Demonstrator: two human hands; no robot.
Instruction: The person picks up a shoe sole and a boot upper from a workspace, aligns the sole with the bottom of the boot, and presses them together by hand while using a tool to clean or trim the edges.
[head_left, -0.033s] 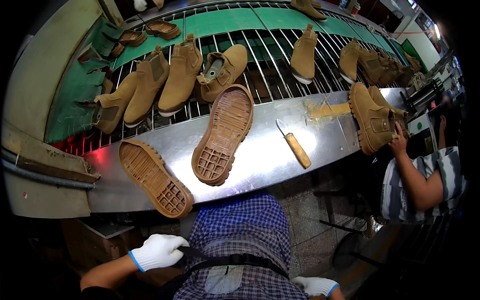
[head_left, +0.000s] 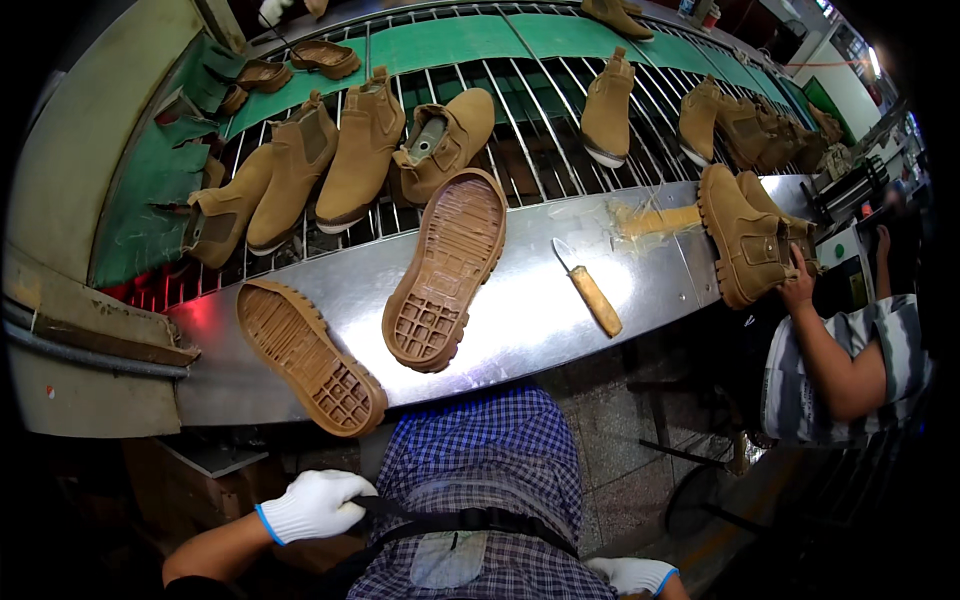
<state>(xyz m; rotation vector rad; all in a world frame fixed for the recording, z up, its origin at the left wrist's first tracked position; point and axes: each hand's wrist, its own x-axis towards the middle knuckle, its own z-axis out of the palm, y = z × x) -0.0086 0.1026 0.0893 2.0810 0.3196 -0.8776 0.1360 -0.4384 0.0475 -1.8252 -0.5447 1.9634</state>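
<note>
Clear of bench edge [head_left: 520,366], left hand [head_left: 315,505] grips strap [head_left: 388,507]; right hand [head_left: 634,574] partly-obscured, grip unclear.

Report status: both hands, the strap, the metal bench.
Left hand gripping black strap, front of body. Right hand low at right side, grip hidden. Two brown soles and knife on metal bench, clear of both hands.

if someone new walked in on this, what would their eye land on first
Probably the two big tan soles on the shiny metal ledge, their grid-patterned heels toward the person. To their right lies a knife with a yellowish handle. Below, the white-gloved left hand grips a black strap at the waist.
</note>
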